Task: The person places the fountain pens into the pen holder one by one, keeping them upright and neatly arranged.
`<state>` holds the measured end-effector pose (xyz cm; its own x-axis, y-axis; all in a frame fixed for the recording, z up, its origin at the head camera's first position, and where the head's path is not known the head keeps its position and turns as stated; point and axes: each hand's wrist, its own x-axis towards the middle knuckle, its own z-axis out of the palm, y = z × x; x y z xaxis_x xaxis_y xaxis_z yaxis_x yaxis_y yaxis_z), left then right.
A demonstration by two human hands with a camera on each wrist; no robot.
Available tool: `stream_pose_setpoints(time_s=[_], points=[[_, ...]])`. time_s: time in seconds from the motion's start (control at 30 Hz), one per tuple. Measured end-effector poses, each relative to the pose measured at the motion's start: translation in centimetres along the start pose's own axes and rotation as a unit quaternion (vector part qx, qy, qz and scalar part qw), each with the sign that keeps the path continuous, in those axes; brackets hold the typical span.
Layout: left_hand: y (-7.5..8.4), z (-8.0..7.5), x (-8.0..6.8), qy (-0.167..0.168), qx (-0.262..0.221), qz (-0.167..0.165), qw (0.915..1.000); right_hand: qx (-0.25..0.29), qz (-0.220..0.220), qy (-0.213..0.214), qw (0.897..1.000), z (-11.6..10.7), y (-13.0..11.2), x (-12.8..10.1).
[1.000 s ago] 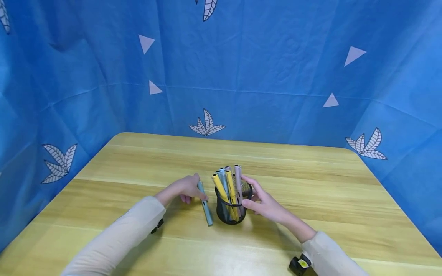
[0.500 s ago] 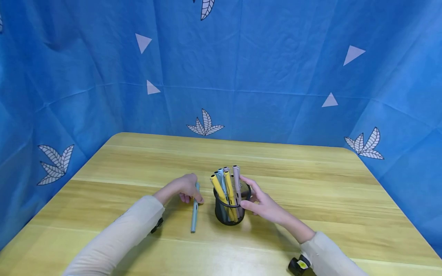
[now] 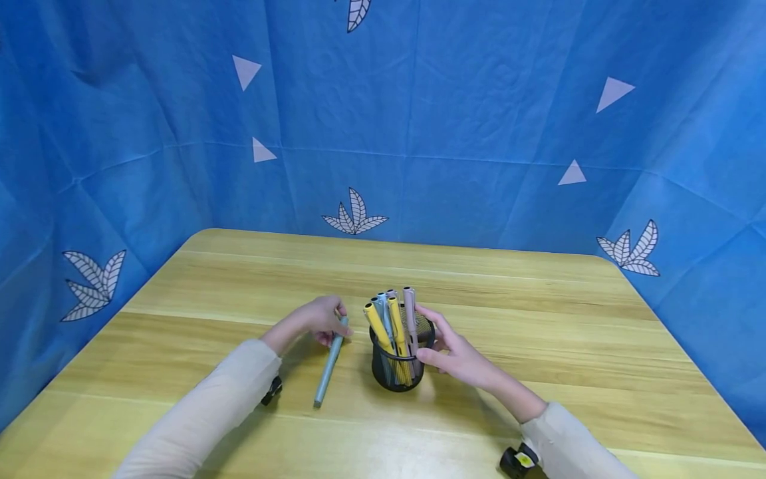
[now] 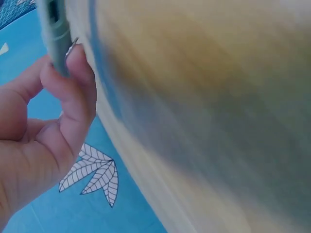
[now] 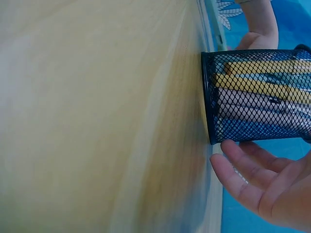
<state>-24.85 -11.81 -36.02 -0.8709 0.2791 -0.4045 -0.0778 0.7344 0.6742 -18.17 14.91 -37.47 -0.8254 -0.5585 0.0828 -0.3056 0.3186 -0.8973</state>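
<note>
My left hand (image 3: 321, 318) pinches a grey-green capped pen (image 3: 328, 372) by its upper end. The pen slants toward me, its other end low over the wooden table. In the left wrist view the thumb and a fingertip meet on the pen (image 4: 57, 34), beside its metal clip. To the right stands a black mesh pen holder (image 3: 383, 374), upright. Inside it several pens lean, among them yellow pens (image 3: 397, 322), blue ones and a light purple pen (image 3: 410, 313). My right hand (image 3: 457, 356) holds the holder's right side, thumb in front and index finger behind at the rim.
The light wooden table (image 3: 538, 319) stretches out on all sides of the hands. Behind it hangs a blue curtain (image 3: 467, 133) with white leaves and triangles. A black wrist device (image 3: 518, 459) sits under the right sleeve.
The pen in my left hand has swung its lower end leftward and toward me, away from the holder. The left fingers have shifted on its upper end. The right hand and holder keep their place.
</note>
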Motion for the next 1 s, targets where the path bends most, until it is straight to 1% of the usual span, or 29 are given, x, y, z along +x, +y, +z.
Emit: stream_pose_setpoints(time_s=[0.17, 0.3, 0.43, 0.67, 0.87, 0.93, 1.0], points=[[0.3, -0.7, -0.1, 0.002, -0.044, 0.019, 0.9989, -0.001, -0.001, 0.003, 1.0, 0.0, 0.0, 0.0], [0.2, -1.2, -0.1, -0.006, -0.088, 0.036, 0.9954, 0.004, -0.002, 0.004, 1.0, 0.1, -0.1, 0.0], [0.1, -1.4, -0.2, -0.019, -0.11, 0.045, 0.9927, 0.004, -0.001, 0.003, 1.0, 0.1, 0.0, 0.0], [0.6, -1.9, -0.9, -0.032, -0.132, 0.059, 0.989, 0.001, 0.001, 0.002, 1.0, 0.2, 0.2, 0.0], [0.5, -2.4, -0.9, -0.051, -0.171, 0.079, 0.9808, 0.0, 0.002, 0.003, 1.0, 0.2, 0.2, 0.0], [0.6, -2.6, -1.0, -0.051, -0.188, 0.086, 0.977, 0.0, 0.003, 0.004, 1.0, 0.2, 0.2, 0.0], [0.6, -2.8, -1.0, -0.043, -0.203, 0.09, 0.974, -0.001, 0.002, 0.003, 1.0, 0.1, 0.2, 0.0]])
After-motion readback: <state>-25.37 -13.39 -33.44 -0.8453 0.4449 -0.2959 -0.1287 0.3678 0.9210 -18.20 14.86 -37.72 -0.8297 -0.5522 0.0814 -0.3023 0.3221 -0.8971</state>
